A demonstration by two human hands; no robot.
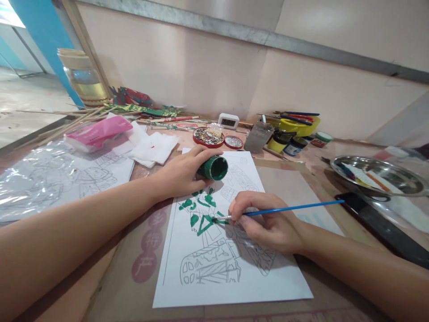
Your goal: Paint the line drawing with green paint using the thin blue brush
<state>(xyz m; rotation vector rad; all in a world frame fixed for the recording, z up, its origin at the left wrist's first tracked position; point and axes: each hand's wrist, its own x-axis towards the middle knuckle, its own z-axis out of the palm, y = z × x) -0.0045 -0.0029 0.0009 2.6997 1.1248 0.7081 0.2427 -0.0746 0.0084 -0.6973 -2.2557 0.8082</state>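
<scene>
A white sheet point(281, 281) with black line drawings lies on brown cardboard. Several green painted patches point(204, 223) mark its upper left part. My left hand point(191, 172) is wrapped round a small jar of green paint point(218, 168), tilted so its open mouth faces me, above the sheet's upper left. In my right hand point(264, 221) is a thin blue paintbrush point(291, 208), pinched near its metal collar. The brush tip touches the paper at a green painted outline. The heel of my right hand rests on the sheet.
Behind the sheet stand red lids of sequins point(208, 137), a small clock point(228, 120), a cup of cloudy water point(258, 137) and paint jars point(279, 142). Left are tissues point(156, 147) and plastic-covered drawings point(40, 179). Right are a metal bowl point(395, 172) and a black phone point(385, 228).
</scene>
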